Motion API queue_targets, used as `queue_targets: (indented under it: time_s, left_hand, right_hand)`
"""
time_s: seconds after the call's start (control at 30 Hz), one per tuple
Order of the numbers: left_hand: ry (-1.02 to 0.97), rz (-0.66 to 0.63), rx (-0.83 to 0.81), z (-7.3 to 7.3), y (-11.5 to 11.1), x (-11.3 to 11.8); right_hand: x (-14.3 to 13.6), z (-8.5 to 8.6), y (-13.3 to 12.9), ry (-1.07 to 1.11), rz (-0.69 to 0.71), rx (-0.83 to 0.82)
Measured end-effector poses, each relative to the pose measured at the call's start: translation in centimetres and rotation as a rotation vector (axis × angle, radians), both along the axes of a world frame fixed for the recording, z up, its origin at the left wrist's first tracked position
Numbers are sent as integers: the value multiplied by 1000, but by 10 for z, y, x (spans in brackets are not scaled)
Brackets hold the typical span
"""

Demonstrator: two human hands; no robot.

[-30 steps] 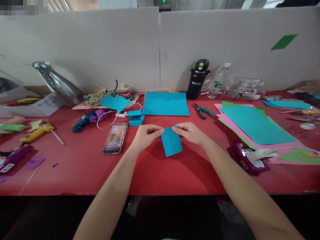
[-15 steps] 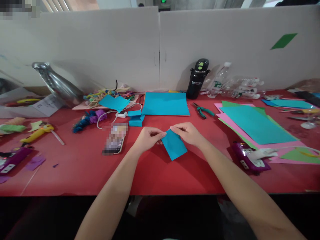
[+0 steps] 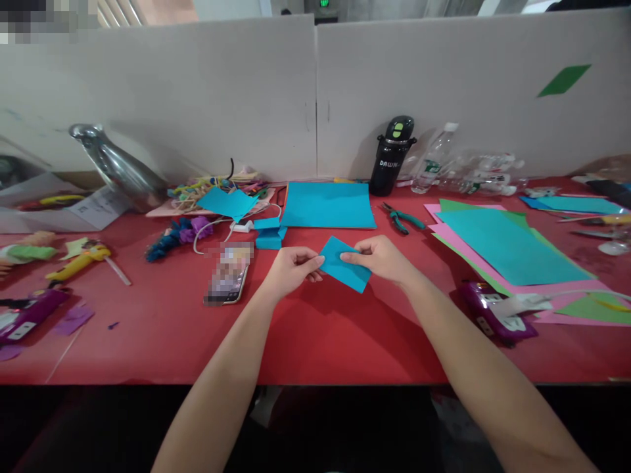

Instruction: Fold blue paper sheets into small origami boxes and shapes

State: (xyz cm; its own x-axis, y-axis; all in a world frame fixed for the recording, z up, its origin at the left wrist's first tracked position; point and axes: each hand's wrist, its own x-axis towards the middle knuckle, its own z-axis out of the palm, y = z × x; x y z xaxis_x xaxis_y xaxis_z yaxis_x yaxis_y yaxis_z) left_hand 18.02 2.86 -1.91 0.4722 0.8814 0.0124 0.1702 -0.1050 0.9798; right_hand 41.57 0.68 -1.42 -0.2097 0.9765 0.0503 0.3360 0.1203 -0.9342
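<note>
Between my hands is a small rectangular piece of blue paper [image 3: 344, 268], held just above the red table and tilted. My left hand [image 3: 296, 271] pinches its left corner between thumb and fingers. On the right side, my right hand [image 3: 377, 259] grips it with the thumb on top and the fingers beneath. A folded blue paper strip [image 3: 269, 234] stands beyond my left hand. Farther back lies a stack of large blue sheets [image 3: 328, 205]. A phone [image 3: 229, 274] rests left of my left hand.
Pliers [image 3: 403, 219] and a black bottle [image 3: 392, 157] stand behind my right hand. Coloured paper sheets [image 3: 513, 246] and a purple power strip [image 3: 495, 312] are at right. On the left are a yellow glue gun [image 3: 81, 261] and a metal jug [image 3: 118, 167].
The blue paper has turned, its lower end swinging right and up. My right hand has shifted from its top corner onto its right side. My left hand keeps its pinch.
</note>
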Motion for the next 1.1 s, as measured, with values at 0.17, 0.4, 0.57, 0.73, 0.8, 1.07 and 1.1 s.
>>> queue_targets:
  time_s: [0.17,0.4,0.57,0.73,0.8,1.07,1.1]
  left_hand:
    - [-23,46,7,1,3,-4]
    - [-18,137,46,4,3,-6]
    - [-43,200,56,3,5,-6]
    - [-104,323,58,1,8,-8]
    - [-128,354,75,0,7,-7]
    - [-151,331,75,-6,4,0]
    - [-155,331,78,-5,4,0]
  right_hand:
    - [7,3,1,97,105,-83]
    - [10,-3,5,170,-43,-107]
    - [12,-5,7,282,-53,-90]
    - [8,-6,7,578,-29,-126]
    - [0,-9,6,607,31,-209]
    - [-23,-18,3,512,-13,-283]
    - [-21,-18,3,489,-26,-266]
